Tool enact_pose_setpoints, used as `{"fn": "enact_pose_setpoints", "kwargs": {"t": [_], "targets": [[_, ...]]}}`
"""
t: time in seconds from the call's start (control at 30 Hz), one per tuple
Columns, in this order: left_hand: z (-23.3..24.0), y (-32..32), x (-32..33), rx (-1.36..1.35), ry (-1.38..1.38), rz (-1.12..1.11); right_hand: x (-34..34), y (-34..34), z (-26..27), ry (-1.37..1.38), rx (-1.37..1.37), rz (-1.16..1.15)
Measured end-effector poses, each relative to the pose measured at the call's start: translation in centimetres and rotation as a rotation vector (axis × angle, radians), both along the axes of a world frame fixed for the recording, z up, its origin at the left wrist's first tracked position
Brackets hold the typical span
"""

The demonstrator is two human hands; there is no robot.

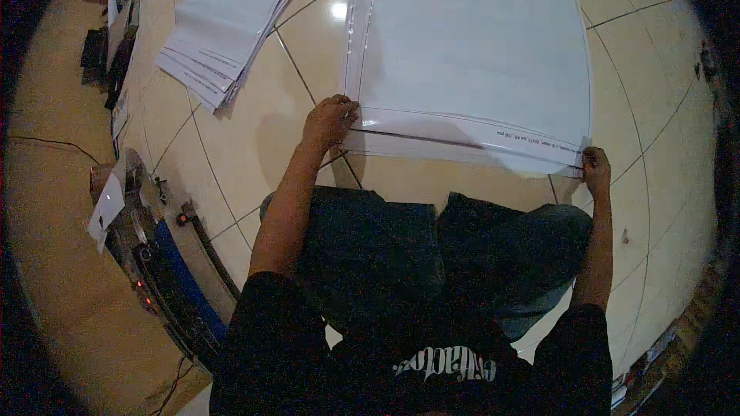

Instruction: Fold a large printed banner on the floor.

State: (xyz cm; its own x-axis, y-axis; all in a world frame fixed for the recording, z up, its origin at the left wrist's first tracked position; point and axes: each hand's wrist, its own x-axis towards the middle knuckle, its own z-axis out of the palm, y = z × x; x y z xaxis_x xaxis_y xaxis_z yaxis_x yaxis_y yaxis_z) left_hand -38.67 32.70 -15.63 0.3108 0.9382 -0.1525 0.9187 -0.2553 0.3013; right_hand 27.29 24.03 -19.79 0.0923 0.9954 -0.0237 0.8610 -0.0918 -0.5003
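Observation:
A large white sheet [474,40], glossy and probably vinyl, lies before me on the tiled floor. Its near edge carries a thin printed line and small upside-down writing. My left hand [332,118] pinches the sheet's near left corner, and the fingertips are partly hidden. At the near right corner, my right hand [596,169] grips the edge between thumb and fingers. Below the printed line, a second white layer [416,149] shows along the near edge. Left of the sheet lies a pile of similar white sheets [219,23] with their near ends fanned out.
Cream floor tiles [624,81] surround the sheet. My bent legs in dark trousers [370,242] are close to its near edge. At left stand a dark machine with small red lights [144,293] and a blue strip [188,277]. A cable [58,141] runs farther left.

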Motion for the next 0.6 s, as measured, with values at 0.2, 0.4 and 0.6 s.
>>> {"fn": "enact_pose_setpoints", "kwargs": {"t": [0.2,0.4,0.6], "targets": [[0.6,0.1,1.3,0.032,0.065,0.003,-0.3,-0.1,0.3,-0.031,-0.015,-0.048],[1.2,1.2,2.8,-0.076,0.284,0.073,-1.4,0.0,1.6,-0.001,-0.093,-0.128],[-0.1,2.4,2.4,0.002,0.302,-0.093,-0.6,-0.8,1.1,0.077,-0.003,-0.199]]}}
